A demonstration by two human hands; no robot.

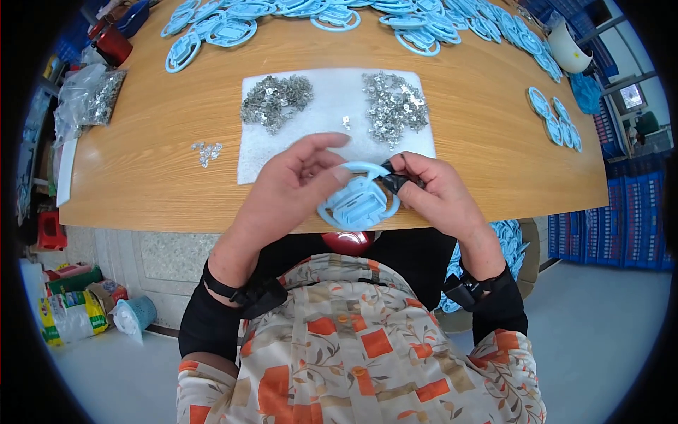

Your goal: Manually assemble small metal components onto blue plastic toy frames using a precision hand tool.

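Observation:
A light blue plastic ring-shaped part (360, 201) with a boxy centre is held upright at the table's near edge. My right hand (434, 187) pinches its upper right rim, thumb and forefinger wrapped in black tape. My left hand (296, 173) is at the rim's upper left, forefinger stretched out and well apart from the thumb, whose tip overlaps the rim; whether it touches cannot be made out. Beyond my hands, a white foam sheet (328, 113) bears two heaps of small metal clips, a left heap (275, 102) and a right heap (395, 106), with a few loose clips (346, 122) between them.
Many blue ring parts (296, 8) line the table's far side; several more lie at the right (554, 120). Loose clips (207, 152) and a plastic bag of metal pieces (95, 95) are on the left. Below the table stands a carton (526, 261) of blue parts.

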